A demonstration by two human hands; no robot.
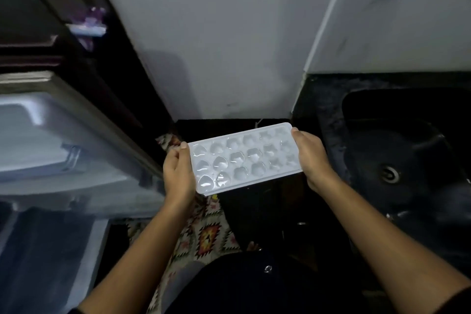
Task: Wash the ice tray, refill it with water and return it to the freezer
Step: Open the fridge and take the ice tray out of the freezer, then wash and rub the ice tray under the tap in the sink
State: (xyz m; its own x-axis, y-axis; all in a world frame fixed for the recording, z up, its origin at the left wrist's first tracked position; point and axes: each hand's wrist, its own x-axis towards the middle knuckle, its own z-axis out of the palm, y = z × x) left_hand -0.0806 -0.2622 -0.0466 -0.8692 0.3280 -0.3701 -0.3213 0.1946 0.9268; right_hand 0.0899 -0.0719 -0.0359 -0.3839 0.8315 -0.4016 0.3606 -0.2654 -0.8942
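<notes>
Ice tray (244, 158), white plastic with three rows of small moulded cells, is held in the air at waist height by a person standing in a dim kitchen corner. It lies nearly flat, its long side running from lower left to upper right. The cells glisten under the light; whether they hold water cannot be told for certain.

The left hand (177, 173) grips the tray's near-left short end, thumb laid on top of the rim and fingers curled underneath. The right hand (309, 158) holds the opposite short end the same way, thumb tip on the upper corner and the remaining fingers hidden below the tray.

To the person's left stands a refrigerator (51, 135), blurred, its pale inner lining showing. To the right, a dark sink (397, 148) with a round metal drain (390, 174) is set into a black counter (321, 99). A plain grey wall (216, 46) rises straight ahead, behind the tray. Beneath the tray and forearms, a patterned rug (206, 234) in red, yellow and cream covers the floor.
</notes>
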